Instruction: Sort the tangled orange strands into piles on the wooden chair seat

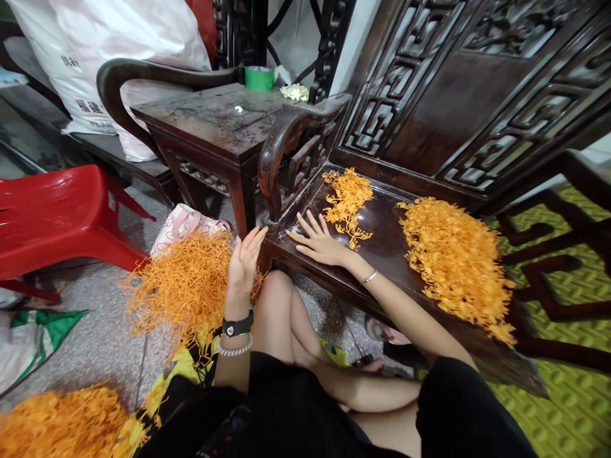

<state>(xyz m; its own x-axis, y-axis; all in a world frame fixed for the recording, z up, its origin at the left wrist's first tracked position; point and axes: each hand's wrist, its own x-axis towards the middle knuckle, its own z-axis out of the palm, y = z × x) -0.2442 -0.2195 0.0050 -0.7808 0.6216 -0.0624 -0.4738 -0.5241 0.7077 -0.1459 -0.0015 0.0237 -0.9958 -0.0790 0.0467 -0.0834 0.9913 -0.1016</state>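
My right hand (319, 243) lies flat, fingers spread, on the dark wooden bench seat (382, 235), just left of a small cluster of orange plastic flower pieces (347, 202). A big heap of the same orange pieces (456, 261) covers the seat further right. My left hand (244, 259) hovers open, fingers loosely raised, beside a pile of orange plastic stems (184, 286) on the floor. It holds nothing. A black watch and a bead bracelet sit on my left wrist, a thin bangle on the right.
A red plastic stool (57, 216) stands at left. A dark wooden side table (214, 127) carries a green tape roll (259, 77). Behind it is a white sack (95, 44). More orange pieces (57, 423) lie at bottom left. A green mat (573, 394) covers the floor at right.
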